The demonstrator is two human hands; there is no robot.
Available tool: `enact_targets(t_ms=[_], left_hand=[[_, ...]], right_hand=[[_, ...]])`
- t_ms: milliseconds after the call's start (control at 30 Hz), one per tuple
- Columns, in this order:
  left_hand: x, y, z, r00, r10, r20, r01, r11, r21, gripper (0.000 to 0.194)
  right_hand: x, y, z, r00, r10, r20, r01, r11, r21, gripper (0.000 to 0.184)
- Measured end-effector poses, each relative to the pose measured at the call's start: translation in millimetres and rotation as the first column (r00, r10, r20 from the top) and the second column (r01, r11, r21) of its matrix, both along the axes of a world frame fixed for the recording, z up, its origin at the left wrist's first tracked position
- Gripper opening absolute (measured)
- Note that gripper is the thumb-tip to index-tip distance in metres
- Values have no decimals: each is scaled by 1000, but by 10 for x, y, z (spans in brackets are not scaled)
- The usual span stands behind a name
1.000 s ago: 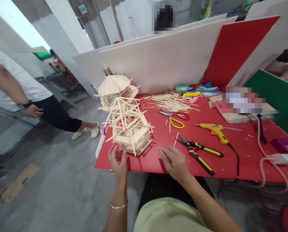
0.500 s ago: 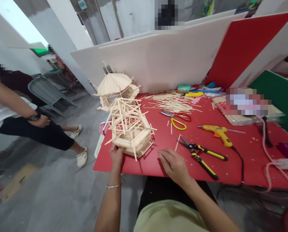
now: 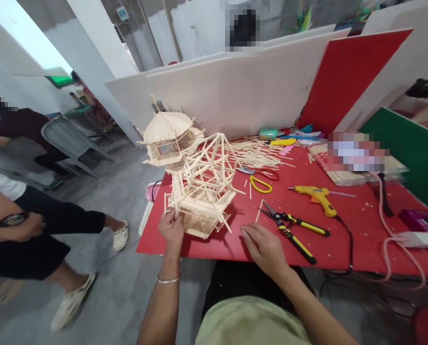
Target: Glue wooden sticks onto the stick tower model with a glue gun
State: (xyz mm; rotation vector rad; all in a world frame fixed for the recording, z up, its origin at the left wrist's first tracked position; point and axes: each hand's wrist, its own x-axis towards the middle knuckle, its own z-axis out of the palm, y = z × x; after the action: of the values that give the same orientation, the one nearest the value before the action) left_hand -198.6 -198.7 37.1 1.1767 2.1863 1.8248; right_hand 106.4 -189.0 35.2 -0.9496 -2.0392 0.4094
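Note:
A model pavilion of thin wooden sticks (image 3: 203,206), with an open roof frame, stands near the front edge of the red tabletop. My left hand (image 3: 172,227) grips its left front edge, fingers closed on the sticks. My right hand (image 3: 266,247) rests at the table's front edge, right of the model and apart from it. Its thumb and fingers are pressed together; anything between them is hidden. A black-and-yellow pair of snips (image 3: 289,227) lies open just beyond my right hand, beside a loose stick (image 3: 259,211). Behind the framed model is a similar one with a covered roof (image 3: 169,125).
Loose sticks (image 3: 262,154) are heaped at the back, with red-and-yellow-handled scissors (image 3: 260,184) in front. A yellow glue gun (image 3: 318,196) with its cord lies at right. White boards (image 3: 228,96) stand behind. A person with a wristwatch (image 3: 15,219) is at left.
The framed model has turned and its roof peak has swung right; my left hand has risen slightly with its edge. The person at left has come nearer. My right hand stays nearly still.

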Motion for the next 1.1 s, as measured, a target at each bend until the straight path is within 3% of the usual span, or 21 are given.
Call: enact_targets(t_ms=[133,500,667,900,1100], left_hand=[[93,11,104,998,-4,-55,5,1000,15,28],[392,34,231,993,63,-97,-59,997,47,26],[478,30,266,989,39,-142,-34,999,36,23],[514,36,292,992,44,-117,-40,998,39,34],[538,32,373,994,29,-102,-28,1000,6,41]], right_hand=[[73,-28,-16,1000,-8,-13,9,1000,10,21],[257,-22,-12,997,-61,-40,63,997,51,20],[314,-29,-51,997,-66,-28,67,997,28,19],[390,-27,-26,996,-86,25,85,996,37,20],[553,66,8,971,-214,108,207,976,75,22]])
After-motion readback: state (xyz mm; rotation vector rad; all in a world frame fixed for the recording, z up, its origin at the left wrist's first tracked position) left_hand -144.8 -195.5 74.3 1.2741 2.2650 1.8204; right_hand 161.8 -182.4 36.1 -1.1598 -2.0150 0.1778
